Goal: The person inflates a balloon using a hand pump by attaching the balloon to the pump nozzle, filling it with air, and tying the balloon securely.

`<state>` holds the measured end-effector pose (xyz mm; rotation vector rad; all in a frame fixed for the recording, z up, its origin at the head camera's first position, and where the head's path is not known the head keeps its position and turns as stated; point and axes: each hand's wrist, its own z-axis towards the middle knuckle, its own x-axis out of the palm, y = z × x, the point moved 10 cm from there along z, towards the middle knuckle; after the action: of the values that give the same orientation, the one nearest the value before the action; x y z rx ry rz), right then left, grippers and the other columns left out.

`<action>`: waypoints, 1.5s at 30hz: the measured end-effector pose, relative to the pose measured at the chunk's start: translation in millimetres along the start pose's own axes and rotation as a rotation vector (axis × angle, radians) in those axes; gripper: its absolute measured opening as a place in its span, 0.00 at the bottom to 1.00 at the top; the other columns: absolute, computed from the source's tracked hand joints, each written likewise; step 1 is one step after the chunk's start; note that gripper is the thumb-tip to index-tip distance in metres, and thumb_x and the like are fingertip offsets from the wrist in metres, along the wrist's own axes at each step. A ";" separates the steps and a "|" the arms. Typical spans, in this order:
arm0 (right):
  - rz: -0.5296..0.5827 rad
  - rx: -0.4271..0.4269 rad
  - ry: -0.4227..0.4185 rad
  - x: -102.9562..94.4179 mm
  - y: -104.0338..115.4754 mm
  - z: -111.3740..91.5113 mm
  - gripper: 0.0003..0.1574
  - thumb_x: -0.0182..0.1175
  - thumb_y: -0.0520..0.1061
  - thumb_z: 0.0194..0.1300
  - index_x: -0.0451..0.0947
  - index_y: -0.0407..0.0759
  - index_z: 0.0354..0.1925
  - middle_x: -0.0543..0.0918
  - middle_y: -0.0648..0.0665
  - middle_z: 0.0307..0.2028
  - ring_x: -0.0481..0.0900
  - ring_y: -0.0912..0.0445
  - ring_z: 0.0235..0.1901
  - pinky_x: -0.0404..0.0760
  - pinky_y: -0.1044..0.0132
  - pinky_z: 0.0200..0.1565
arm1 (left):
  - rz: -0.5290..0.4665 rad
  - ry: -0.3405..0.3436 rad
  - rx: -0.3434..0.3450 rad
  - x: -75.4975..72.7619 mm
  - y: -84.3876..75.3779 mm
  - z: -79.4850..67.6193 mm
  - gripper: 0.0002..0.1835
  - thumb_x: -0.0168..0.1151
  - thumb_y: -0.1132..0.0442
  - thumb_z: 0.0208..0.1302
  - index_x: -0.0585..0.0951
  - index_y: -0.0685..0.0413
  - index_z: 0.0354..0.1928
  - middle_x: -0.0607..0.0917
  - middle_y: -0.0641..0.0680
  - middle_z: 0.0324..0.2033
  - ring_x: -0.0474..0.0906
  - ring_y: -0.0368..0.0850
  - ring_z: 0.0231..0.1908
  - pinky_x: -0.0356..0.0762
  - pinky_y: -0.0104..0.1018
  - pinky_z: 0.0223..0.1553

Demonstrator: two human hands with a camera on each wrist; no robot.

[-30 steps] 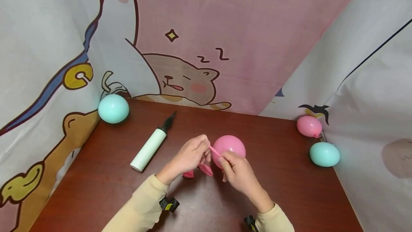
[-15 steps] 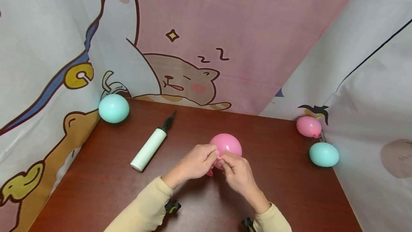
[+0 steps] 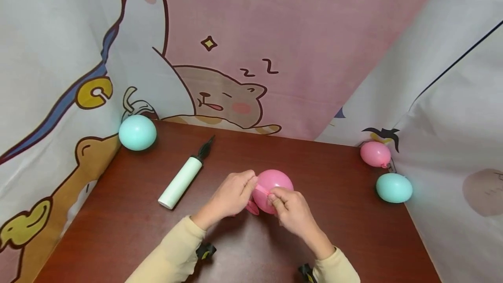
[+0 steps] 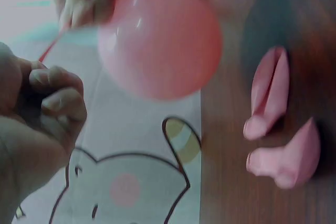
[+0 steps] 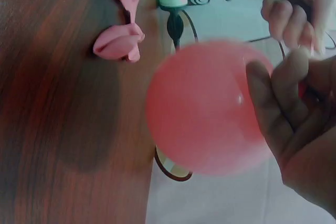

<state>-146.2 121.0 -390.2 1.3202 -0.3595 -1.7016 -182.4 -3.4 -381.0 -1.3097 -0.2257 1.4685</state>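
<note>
An inflated pink balloon hangs just above the table in the head view, between and beyond my hands. Its neck is drawn out thin from one hand to the other. My left hand pinches the end of the neck. Nearer the round body, my right hand pinches the neck between thumb and forefinger. In the left wrist view the stretched neck runs as a thin strand between the hands. Whether it has a knot is hidden by the fingers. Two limp pink balloons lie on the table below.
A pale green hand pump with a black nozzle lies left of my hands. One teal balloon sits at the back left corner. By the right edge rest a pink balloon and another teal balloon. Printed cloth walls surround the table.
Half a second ago my hands were together at the balloon's neck. Since then my left hand has moved left, stretching the neck again, much as it was one second ago.
</note>
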 end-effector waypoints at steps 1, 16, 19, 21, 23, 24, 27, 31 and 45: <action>0.069 0.028 0.024 0.0 -2.6 -0.1 0.14 0.62 0.34 0.71 0.76 0.44 0.26 0.74 0.53 0.16 0.69 0.70 0.11 0.72 0.72 0.17 | -0.063 -0.022 -0.029 -6.3 4.5 -0.4 0.17 0.54 0.67 0.77 0.71 0.53 0.25 0.69 0.46 0.16 0.65 0.36 0.19 0.63 0.28 0.22; 1.195 0.278 0.031 -6.4 -10.9 -0.4 0.25 0.39 0.34 0.81 0.84 0.39 0.39 0.86 0.47 0.32 0.83 0.61 0.21 0.85 0.68 0.34 | -0.170 -0.177 0.083 -3.9 9.1 -2.5 0.15 0.59 0.69 0.74 0.75 0.55 0.25 0.77 0.49 0.19 0.74 0.37 0.20 0.74 0.25 0.23; 1.393 0.260 0.020 -5.1 -6.8 1.4 0.30 0.33 0.33 0.82 0.85 0.37 0.41 0.87 0.45 0.35 0.83 0.61 0.27 0.84 0.69 0.36 | 0.052 -0.223 0.201 1.0 -3.8 -5.7 0.13 0.62 0.68 0.71 0.73 0.53 0.27 0.74 0.48 0.22 0.70 0.38 0.25 0.70 0.26 0.28; 1.494 0.250 0.010 -3.9 -5.4 2.8 0.32 0.30 0.32 0.82 0.85 0.35 0.44 0.87 0.43 0.38 0.85 0.59 0.32 0.84 0.68 0.39 | 0.152 -0.225 0.250 7.0 -10.0 -7.2 0.12 0.62 0.65 0.72 0.73 0.53 0.29 0.74 0.48 0.24 0.71 0.41 0.29 0.71 0.29 0.32; 1.569 0.232 0.003 -2.9 -4.4 4.6 0.34 0.28 0.32 0.82 0.84 0.32 0.47 0.88 0.42 0.42 0.86 0.57 0.38 0.85 0.67 0.42 | 0.231 -0.208 0.276 13.6 -14.2 -7.7 0.10 0.61 0.63 0.74 0.74 0.54 0.31 0.75 0.48 0.26 0.73 0.43 0.33 0.74 0.31 0.36; 1.600 0.225 -0.003 -2.4 -4.2 5.5 0.34 0.27 0.32 0.81 0.83 0.31 0.50 0.88 0.40 0.44 0.87 0.56 0.39 0.85 0.66 0.44 | 0.260 -0.195 0.280 16.4 -15.8 -7.7 0.10 0.60 0.63 0.74 0.75 0.54 0.32 0.76 0.48 0.27 0.74 0.44 0.34 0.75 0.32 0.37; 1.638 0.187 0.023 0.4 -1.6 8.0 0.33 0.26 0.30 0.80 0.79 0.28 0.59 0.85 0.36 0.55 0.87 0.55 0.46 0.84 0.67 0.50 | 0.367 -0.145 0.272 23.5 -19.1 -7.1 0.08 0.61 0.64 0.74 0.74 0.54 0.34 0.75 0.48 0.29 0.74 0.44 0.37 0.75 0.31 0.38; 1.390 0.168 0.055 4.4 -2.4 8.3 0.30 0.32 0.26 0.76 0.69 0.24 0.68 0.81 0.38 0.62 0.87 0.58 0.38 0.83 0.70 0.45 | 0.506 -0.069 0.269 27.8 -25.9 -7.9 0.11 0.70 0.70 0.61 0.75 0.53 0.38 0.76 0.48 0.33 0.73 0.43 0.39 0.75 0.28 0.34; 0.282 -0.018 -0.031 -10.2 17.3 -0.3 0.11 0.64 0.27 0.66 0.84 0.42 0.40 0.80 0.46 0.19 0.73 0.60 0.07 0.73 0.70 0.12 | 0.616 -0.154 0.634 0.2 -81.0 -15.9 0.13 0.68 0.74 0.51 0.79 0.50 0.33 0.75 0.45 0.27 0.72 0.40 0.28 0.71 0.28 0.29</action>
<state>-137.6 120.0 -372.1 1.1706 -0.5221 -1.4860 -123.2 19.8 -328.4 -0.7648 0.5590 1.9399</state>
